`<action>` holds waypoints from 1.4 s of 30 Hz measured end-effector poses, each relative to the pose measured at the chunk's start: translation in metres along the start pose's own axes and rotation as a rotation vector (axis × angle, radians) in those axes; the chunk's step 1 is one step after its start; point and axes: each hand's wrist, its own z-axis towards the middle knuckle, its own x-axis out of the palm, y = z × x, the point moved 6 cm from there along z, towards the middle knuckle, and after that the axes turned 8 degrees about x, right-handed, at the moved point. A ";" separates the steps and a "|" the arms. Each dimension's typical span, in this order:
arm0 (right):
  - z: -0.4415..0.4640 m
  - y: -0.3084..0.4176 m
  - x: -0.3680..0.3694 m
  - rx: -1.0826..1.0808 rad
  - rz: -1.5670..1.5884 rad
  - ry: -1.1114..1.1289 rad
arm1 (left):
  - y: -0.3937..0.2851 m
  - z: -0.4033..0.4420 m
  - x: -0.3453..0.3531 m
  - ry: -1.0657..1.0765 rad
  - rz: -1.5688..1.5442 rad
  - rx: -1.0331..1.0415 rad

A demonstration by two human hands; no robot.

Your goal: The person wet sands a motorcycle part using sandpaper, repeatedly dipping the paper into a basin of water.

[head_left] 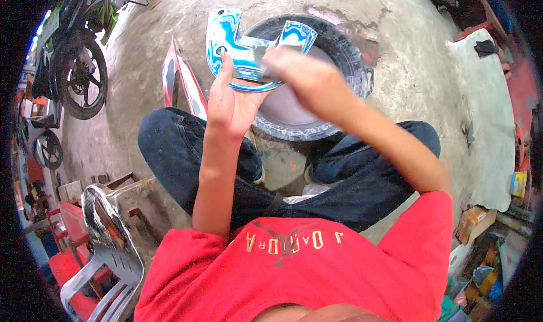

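A glossy blue and white plastic panel (235,56), shaped like a motorcycle fairing piece with a hole in it, is held over a black basin (345,44). My left hand (233,104) grips the panel from below, its thumb near the hole. My right hand (308,76) presses on the middle of the panel, with its fingers curled and smeared by motion. A greyish patch shows at its fingertips; whether it is a pad or the panel's surface, I cannot tell. Greyish, cloudy liquid (285,107) fills the basin beneath.
A red and white pointed panel (189,84) lies on the concrete floor (153,33) left of the basin. A motorcycle (82,73) stands at far left. Near my left side is a grey plastic chair (110,260). A cardboard box (475,224) and clutter sit at right.
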 end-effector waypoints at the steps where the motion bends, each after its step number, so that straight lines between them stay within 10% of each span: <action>1: -0.002 0.014 0.000 -0.054 0.009 -0.005 | 0.000 0.003 -0.010 0.047 -0.021 -0.019; 8: 0.017 -0.056 -0.012 0.318 -0.010 0.125 | 0.001 -0.001 0.010 -0.049 0.032 0.001; 13: -0.005 0.020 0.005 -0.068 0.035 0.034 | 0.005 0.012 -0.016 0.307 -0.481 -0.163; 16: 0.011 -0.039 0.000 0.129 0.013 0.063 | 0.000 0.000 0.003 -0.072 0.024 0.030; 36: 0.004 -0.015 0.006 -0.036 0.068 0.003 | 0.001 0.002 -0.006 -0.034 0.040 0.023; 40: 0.019 -0.088 -0.002 0.594 -0.023 0.207 | 0.000 -0.008 0.013 -0.086 0.036 0.015; 42: 0.013 -0.060 -0.003 0.441 0.030 0.203 | 0.000 -0.006 0.012 -0.075 0.022 0.004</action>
